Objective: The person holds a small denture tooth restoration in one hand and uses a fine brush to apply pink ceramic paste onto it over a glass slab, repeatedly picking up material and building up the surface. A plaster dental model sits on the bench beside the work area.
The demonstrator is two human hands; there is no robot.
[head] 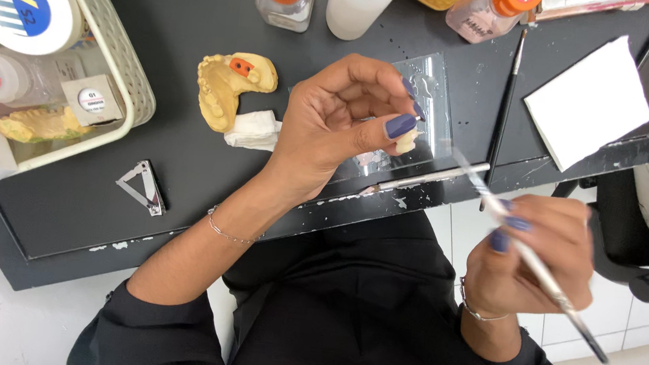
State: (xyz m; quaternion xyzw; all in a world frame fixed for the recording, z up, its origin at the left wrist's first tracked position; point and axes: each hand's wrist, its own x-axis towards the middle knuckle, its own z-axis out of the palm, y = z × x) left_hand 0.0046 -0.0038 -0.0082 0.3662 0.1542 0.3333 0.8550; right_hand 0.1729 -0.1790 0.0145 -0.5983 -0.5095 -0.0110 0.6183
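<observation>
My left hand is raised over the dark table and pinches a small cream tooth model between thumb and fingertips. My right hand is off the table's front edge and grips a thin brush, its tip pointing up and left towards the tooth model. A clear glass slab lies on the table just behind my left hand. A yellow dental cast rests to the left of that hand, next to a folded white tissue.
A cream basket with jars and a cast stands at the left. Bottles line the back edge. A metal triangular tool, a metal instrument, a black brush and a white paper pad lie on the table.
</observation>
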